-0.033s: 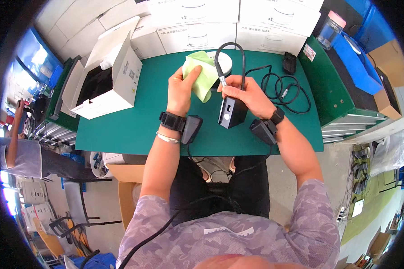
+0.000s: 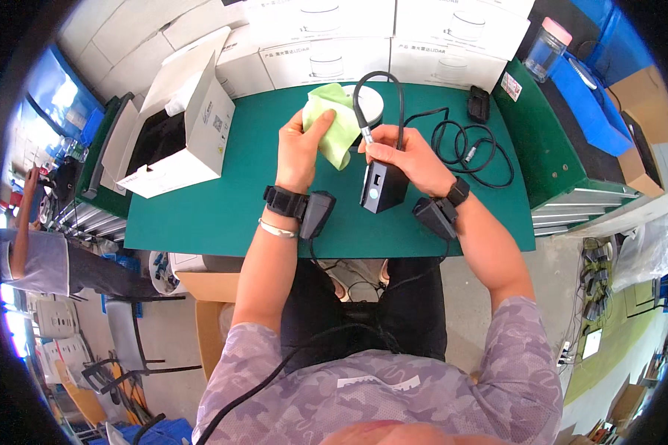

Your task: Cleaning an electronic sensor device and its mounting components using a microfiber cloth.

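My left hand (image 2: 298, 152) pinches a light green cloth (image 2: 331, 124), which hangs loosely from thumb and fingers above the table. In my right hand (image 2: 408, 157) is a black box-shaped device (image 2: 383, 190), with a port and a small round spot on the face turned to me. A black cable (image 2: 379, 75) loops up over this hand, and its metal connector (image 2: 367, 135) is at my thumb and fingers. Behind the cloth and the cable stands a round device with a white top (image 2: 369, 104), partly hidden by them.
A coiled black cable (image 2: 462, 137) and a small black part (image 2: 479, 104) lie at the right of the green table (image 2: 223, 222). An open white box (image 2: 189, 159) stands at the left. White cartons (image 2: 326, 63) line the back. Another person (image 2: 37, 256) is at far left.
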The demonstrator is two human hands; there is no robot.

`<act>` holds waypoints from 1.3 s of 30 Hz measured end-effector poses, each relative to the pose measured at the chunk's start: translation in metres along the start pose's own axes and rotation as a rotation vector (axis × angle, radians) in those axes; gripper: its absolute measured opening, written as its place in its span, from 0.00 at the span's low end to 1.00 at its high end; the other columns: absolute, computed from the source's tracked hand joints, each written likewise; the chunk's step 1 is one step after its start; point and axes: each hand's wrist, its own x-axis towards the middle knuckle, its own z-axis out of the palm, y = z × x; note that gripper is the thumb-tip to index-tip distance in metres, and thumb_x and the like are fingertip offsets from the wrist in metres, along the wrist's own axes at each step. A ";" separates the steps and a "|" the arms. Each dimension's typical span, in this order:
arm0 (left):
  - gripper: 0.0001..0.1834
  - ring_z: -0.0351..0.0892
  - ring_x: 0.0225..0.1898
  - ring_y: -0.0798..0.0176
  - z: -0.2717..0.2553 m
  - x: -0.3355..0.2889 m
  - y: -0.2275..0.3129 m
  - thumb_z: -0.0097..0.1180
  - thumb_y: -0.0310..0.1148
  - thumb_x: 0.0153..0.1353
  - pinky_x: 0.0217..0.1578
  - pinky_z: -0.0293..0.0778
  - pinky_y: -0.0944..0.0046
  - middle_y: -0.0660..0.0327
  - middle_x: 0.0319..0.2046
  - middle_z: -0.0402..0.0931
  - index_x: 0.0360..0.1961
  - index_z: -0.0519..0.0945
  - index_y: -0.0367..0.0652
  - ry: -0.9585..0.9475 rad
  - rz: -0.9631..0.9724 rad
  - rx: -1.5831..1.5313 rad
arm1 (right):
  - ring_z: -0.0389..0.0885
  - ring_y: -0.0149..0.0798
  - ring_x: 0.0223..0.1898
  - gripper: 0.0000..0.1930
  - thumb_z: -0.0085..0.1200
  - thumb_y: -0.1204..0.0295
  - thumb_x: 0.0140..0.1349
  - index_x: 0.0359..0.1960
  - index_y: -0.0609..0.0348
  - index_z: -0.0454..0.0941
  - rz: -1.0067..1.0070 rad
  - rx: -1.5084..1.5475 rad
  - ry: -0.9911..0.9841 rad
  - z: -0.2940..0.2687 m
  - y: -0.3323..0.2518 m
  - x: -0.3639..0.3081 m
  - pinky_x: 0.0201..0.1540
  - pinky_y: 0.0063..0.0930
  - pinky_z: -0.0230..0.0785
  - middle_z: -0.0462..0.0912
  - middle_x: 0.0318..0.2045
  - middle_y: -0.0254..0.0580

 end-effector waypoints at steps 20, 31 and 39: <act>0.15 0.77 0.41 0.70 -0.003 -0.004 0.002 0.52 0.31 0.64 0.43 0.75 0.69 0.61 0.41 0.77 0.49 0.75 0.34 -0.350 -0.185 -0.246 | 0.70 0.19 0.30 0.12 0.55 0.64 0.62 0.36 0.62 0.78 0.033 -0.112 0.092 -0.003 0.015 0.007 0.35 0.16 0.64 0.76 0.27 0.26; 0.13 0.76 0.36 0.73 0.000 -0.006 0.000 0.55 0.32 0.62 0.38 0.73 0.73 0.64 0.36 0.79 0.44 0.78 0.35 -0.380 -0.115 -0.141 | 0.71 0.21 0.28 0.11 0.56 0.66 0.61 0.32 0.63 0.78 -0.055 -0.154 0.034 -0.004 0.024 0.009 0.33 0.19 0.65 0.78 0.26 0.29; 0.12 0.76 0.36 0.74 0.002 -0.009 0.001 0.55 0.31 0.62 0.38 0.72 0.73 0.64 0.36 0.79 0.44 0.78 0.35 -0.297 -0.087 -0.107 | 0.66 0.19 0.28 0.10 0.53 0.67 0.63 0.33 0.62 0.75 -0.016 -0.174 0.020 0.000 0.012 0.006 0.33 0.16 0.60 0.72 0.26 0.24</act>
